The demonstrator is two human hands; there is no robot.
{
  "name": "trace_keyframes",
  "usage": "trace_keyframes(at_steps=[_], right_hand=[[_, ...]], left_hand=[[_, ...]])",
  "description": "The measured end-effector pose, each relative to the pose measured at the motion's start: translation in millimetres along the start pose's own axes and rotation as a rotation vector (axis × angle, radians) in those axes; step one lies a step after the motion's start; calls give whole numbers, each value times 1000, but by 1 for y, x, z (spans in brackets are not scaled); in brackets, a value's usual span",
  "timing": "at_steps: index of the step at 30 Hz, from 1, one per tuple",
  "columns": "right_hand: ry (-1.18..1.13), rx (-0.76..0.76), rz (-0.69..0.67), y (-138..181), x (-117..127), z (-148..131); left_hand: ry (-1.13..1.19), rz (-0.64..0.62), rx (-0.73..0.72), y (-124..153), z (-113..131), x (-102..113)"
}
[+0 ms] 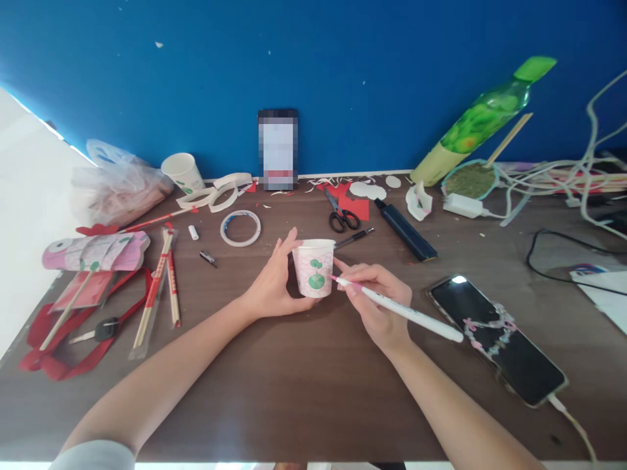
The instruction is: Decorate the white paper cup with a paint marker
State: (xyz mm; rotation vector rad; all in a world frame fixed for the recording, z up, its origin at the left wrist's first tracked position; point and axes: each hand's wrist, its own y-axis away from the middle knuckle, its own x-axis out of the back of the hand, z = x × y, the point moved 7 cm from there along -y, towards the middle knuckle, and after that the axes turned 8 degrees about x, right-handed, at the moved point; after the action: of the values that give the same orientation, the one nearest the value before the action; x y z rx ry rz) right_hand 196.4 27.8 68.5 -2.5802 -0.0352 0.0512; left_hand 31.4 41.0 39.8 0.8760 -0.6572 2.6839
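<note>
A paper cup (315, 267) with a pink pattern and green lotus leaves stands upright near the middle of the desk. My left hand (275, 281) grips it from the left, with fingers at the rim and the thumb low near the base. In my right hand (382, 300) is a white marker (411, 314), pinched like a pen. Its pink tip meets or nearly meets the cup's right side; I cannot tell which. Behind the cup lie a black pen (353, 238) and black-handled scissors (343, 219).
A phone (277, 150) leans against the blue wall. Another phone (504, 339) with a beaded strap lies at right. Tape (240, 228), wrapped chopsticks (155, 287), a key (93, 331) and a second cup (182, 171) are at left. A green bottle (482, 121) leans back right.
</note>
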Motion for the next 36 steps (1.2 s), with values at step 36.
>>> trace_keyframes(at_steps=[36], right_hand=[[291, 67, 115, -2, 8, -9]], left_hand=[[-92, 100, -100, 0, 10, 7]])
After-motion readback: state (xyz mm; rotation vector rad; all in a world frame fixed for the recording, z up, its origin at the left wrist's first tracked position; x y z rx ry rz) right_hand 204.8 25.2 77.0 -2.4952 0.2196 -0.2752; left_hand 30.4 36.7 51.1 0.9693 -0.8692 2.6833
